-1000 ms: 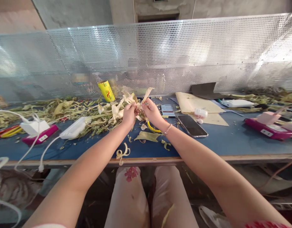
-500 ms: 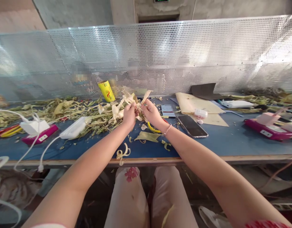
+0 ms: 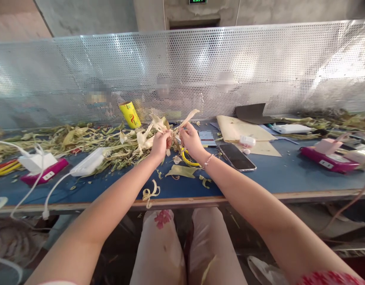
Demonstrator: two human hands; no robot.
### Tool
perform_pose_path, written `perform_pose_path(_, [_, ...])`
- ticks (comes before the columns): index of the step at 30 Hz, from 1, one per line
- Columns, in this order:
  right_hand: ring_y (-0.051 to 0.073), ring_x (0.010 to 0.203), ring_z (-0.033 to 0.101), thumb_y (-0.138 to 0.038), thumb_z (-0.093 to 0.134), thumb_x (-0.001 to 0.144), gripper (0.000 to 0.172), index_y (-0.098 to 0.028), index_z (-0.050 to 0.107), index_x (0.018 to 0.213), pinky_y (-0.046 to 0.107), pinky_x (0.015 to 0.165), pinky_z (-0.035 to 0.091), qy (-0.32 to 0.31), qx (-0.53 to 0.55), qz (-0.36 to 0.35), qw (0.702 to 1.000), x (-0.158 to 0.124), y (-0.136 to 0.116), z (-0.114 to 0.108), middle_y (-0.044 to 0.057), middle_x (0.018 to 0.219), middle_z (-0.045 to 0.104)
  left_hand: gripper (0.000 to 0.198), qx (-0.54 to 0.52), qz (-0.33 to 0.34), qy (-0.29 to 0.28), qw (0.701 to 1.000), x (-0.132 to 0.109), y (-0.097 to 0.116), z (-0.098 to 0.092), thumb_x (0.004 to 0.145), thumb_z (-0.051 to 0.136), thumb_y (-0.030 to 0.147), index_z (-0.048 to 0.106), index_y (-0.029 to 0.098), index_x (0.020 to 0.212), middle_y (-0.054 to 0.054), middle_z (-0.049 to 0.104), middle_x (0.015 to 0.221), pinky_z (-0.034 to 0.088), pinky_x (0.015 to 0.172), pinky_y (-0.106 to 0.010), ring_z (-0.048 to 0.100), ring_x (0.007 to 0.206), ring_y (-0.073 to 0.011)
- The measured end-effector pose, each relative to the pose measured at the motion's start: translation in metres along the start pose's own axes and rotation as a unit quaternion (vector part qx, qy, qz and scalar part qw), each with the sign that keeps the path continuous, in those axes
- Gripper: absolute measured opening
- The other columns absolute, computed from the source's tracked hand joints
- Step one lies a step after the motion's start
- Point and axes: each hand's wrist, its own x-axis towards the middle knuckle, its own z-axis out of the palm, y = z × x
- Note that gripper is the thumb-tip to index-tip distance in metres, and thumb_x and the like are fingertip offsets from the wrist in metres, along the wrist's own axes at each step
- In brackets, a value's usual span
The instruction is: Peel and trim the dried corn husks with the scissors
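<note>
Over the middle of the blue table, my left hand (image 3: 160,146) is closed around a bunch of dried, cream-coloured plant pieces (image 3: 158,123). Close beside it, my right hand (image 3: 191,139) pinches a long pale dried leaf (image 3: 190,116) whose tip sticks up past the fingers. The fingers partly hide where leaf and bunch meet. Below the hands lie a flat pale husk piece (image 3: 181,171) and curled peelings (image 3: 151,193). A yellow curved handle (image 3: 188,159) rests partly behind my right wrist.
Dried stalks (image 3: 81,136) spread across the left side. A yellow cylinder (image 3: 130,114) stands tilted behind them. To the right lie a phone (image 3: 237,157) and brown paper (image 3: 241,130). Magenta power strips (image 3: 46,171) and cables flank me; a perforated metal screen (image 3: 194,71) rises behind.
My right hand has shifted slightly away from the left hand, and the pale leaf now leans further right and shows more length. My left hand keeps its hold. The view has shifted slightly.
</note>
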Motion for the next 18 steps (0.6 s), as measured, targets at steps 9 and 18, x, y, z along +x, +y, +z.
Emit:
perform_pose_path(9, [0.008, 0.044, 0.026, -0.033, 0.047, 0.081, 0.011, -0.024, 0.041, 0.08, 0.022, 0.044, 0.018, 0.003, -0.053, -0.036, 0.998, 0.0046, 0.0051, -0.0098, -0.008, 0.051, 0.025, 0.012, -0.038, -0.072, -0.014, 0.997, -0.005, 0.0069, 0.0055, 0.059, 0.053, 0.008, 0.05, 0.013, 0.049, 0.0, 0.05, 0.047, 0.023, 0.04, -0.018, 0.035, 0.041, -0.004])
perform_pose_path(18, [0.009, 0.046, 0.027, -0.033, 0.047, 0.081, 0.011, -0.024, 0.041, 0.081, 0.022, 0.046, 0.019, 0.004, -0.062, -0.039, 0.997, 0.0048, 0.0072, -0.0078, -0.008, 0.052, 0.026, 0.009, 0.039, -0.008, 0.01, 0.999, -0.0045, 0.0085, 0.0028, 0.061, 0.062, 0.012, 0.056, 0.014, 0.053, 0.004, 0.044, 0.044, 0.024, 0.043, -0.019, 0.036, 0.042, -0.0051])
